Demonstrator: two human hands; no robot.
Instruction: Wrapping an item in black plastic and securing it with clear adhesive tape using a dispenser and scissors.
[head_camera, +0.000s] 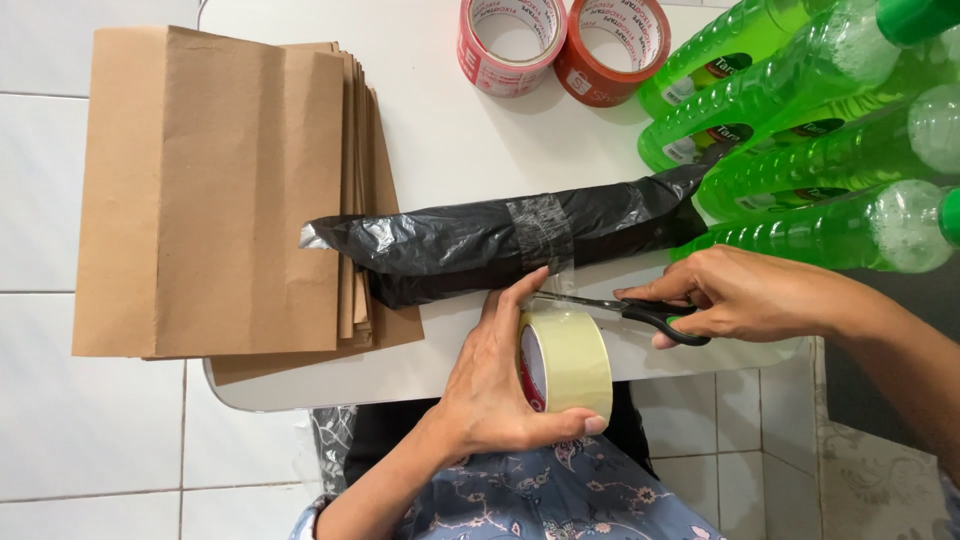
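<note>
Head view, looking down, close

I count four green bottles (800, 150), three tape rolls: clear (565, 360), red-white (510, 42), orange-red (612, 48); one black-wrapped package (500, 240), one scissors (640, 312), one stack of brown paper bags (220, 190).

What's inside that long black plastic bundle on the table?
The black plastic bundle is opaque, bound midway by clear tape; its contents are hidden. One end lies on the brown paper stack.

white table (420, 140) | white tiled floor (90, 440) | bright even light
</note>
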